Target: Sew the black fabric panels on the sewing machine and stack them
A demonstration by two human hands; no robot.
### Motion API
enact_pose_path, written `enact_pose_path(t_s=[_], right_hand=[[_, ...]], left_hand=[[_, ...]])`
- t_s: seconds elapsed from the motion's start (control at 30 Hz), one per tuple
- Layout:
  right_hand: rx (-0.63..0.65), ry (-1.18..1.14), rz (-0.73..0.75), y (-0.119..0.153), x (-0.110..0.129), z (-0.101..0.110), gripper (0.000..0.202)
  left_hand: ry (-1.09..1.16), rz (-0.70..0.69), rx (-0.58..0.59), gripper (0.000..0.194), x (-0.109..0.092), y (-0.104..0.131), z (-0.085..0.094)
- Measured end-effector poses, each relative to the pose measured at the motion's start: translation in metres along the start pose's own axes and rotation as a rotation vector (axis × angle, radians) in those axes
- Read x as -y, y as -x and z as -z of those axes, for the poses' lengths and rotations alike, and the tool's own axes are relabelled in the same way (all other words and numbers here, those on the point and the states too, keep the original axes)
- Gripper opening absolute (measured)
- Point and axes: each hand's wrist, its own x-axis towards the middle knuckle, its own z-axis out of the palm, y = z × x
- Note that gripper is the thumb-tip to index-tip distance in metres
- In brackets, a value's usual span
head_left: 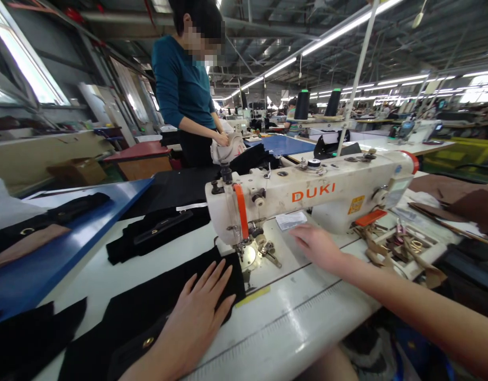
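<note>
A white sewing machine (pixel 283 193) stands on the pale table. Flat under my left hand (pixel 200 309), whose fingers are spread, lies a black fabric piece (pixel 148 296) with a gold eyelet; its right edge is beside the needle plate (pixel 249 256). My right hand (pixel 315 246) is beneath the machine arm, near a small white paper (pixel 290 220). Its fingers are curled together, and what they hold, if anything, is too small to tell. More black pieces (pixel 160 230) lie behind the left hand.
To the right sits a tray (pixel 430 254) with scissors and brown strips. A blue board (pixel 81 238) slants at the left. Across the table a person (pixel 184 90) in a teal top handles light fabric. Thread cones (pixel 302 106) stand behind the machine.
</note>
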Motion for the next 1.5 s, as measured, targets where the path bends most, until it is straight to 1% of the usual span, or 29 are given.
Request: enact_pose_path(t_s=[0.07, 0.13, 0.23, 0.37, 0.53, 0.67, 0.77, 0.9, 1.03, 1.17, 1.23, 1.33, 1.43, 1.5], right_hand=[[0.005, 0.077, -0.082, -0.02, -0.022, 0.004, 0.026], [0.015, 0.123, -0.118, -0.037, -0.033, 0.005, 0.025], [0.052, 0.181, -0.151, -0.053, -0.036, 0.0, 0.024], [0.068, 0.221, -0.196, -0.06, -0.037, -0.008, 0.027], [0.029, 0.219, -0.23, -0.057, -0.041, -0.008, 0.027], [-0.016, 0.163, -0.238, -0.053, -0.042, -0.006, 0.02], [-0.029, 0.095, -0.225, -0.051, -0.043, -0.007, 0.014], [-0.022, -0.008, -0.167, -0.047, -0.048, -0.008, 0.01], [-0.027, -0.069, -0.14, -0.043, -0.054, -0.007, 0.016], [-0.079, -0.114, -0.182, -0.042, -0.057, -0.006, 0.018], [-0.113, -0.129, -0.215, -0.041, -0.056, -0.004, 0.018], [-0.15, -0.134, -0.237, -0.036, -0.05, 0.001, 0.018], [-0.161, -0.115, -0.202, -0.025, -0.039, 0.007, 0.015], [-0.155, -0.089, -0.171, -0.018, -0.032, 0.009, 0.013]], left_hand=[[0.002, -0.004, -0.002, 0.054, 0.002, -0.003, -0.003], [-0.003, -0.013, -0.02, 0.054, 0.003, -0.003, -0.007], [-0.017, -0.022, -0.045, 0.056, 0.004, 0.001, -0.013], [-0.014, -0.021, -0.048, 0.057, 0.005, 0.004, -0.015], [0.006, -0.006, -0.045, 0.056, 0.005, 0.003, -0.014], [0.0, -0.03, -0.062, 0.055, 0.005, 0.002, -0.012], [0.005, -0.026, -0.067, 0.054, 0.005, 0.002, -0.012], [0.03, -0.016, -0.076, 0.053, 0.005, 0.003, -0.012], [0.009, -0.012, -0.047, 0.054, 0.004, 0.003, -0.011], [-0.028, -0.02, -0.047, 0.053, 0.006, 0.001, -0.013], [-0.039, -0.035, -0.084, 0.054, 0.008, 0.0, -0.014], [-0.043, -0.085, -0.202, 0.054, 0.008, 0.002, -0.008], [-0.034, -0.161, -0.301, 0.051, 0.0, 0.009, 0.007], [-0.006, -0.204, -0.322, 0.048, -0.009, 0.015, 0.019]])
